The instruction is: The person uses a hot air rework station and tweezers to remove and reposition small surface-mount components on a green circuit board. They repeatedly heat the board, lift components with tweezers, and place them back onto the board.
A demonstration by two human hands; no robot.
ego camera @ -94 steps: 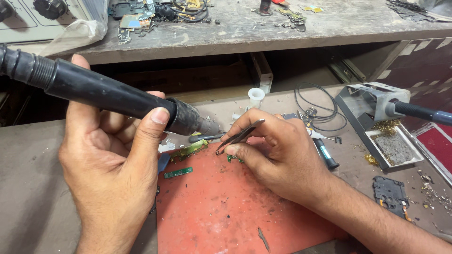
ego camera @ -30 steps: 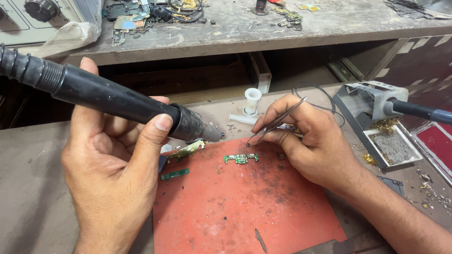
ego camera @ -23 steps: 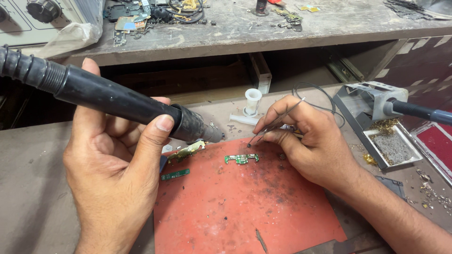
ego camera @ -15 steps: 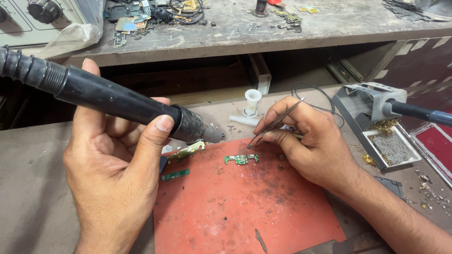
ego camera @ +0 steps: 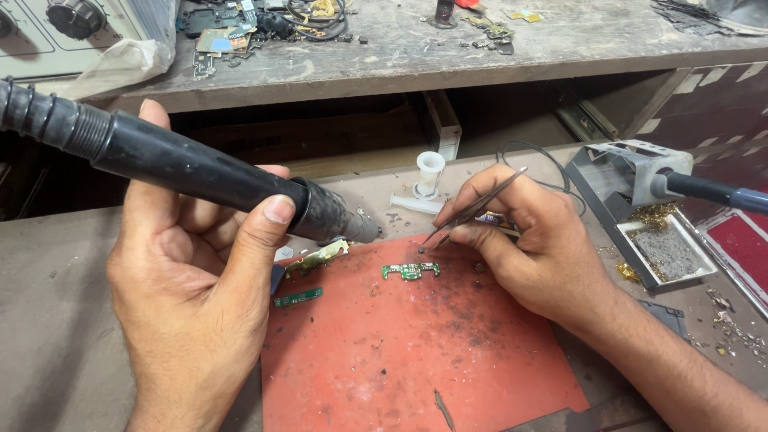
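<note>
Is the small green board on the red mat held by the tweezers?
No, the green board lies free on the red mat, and the tips of the tweezers in the right hand are just above it.

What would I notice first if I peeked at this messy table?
Probably the big black hot-air tool that the left hand grips, its nozzle aimed down at the red mat. Next, the thin tweezers pinched in the right hand, their tips just above a tiny green circuit board on the mat.
</note>
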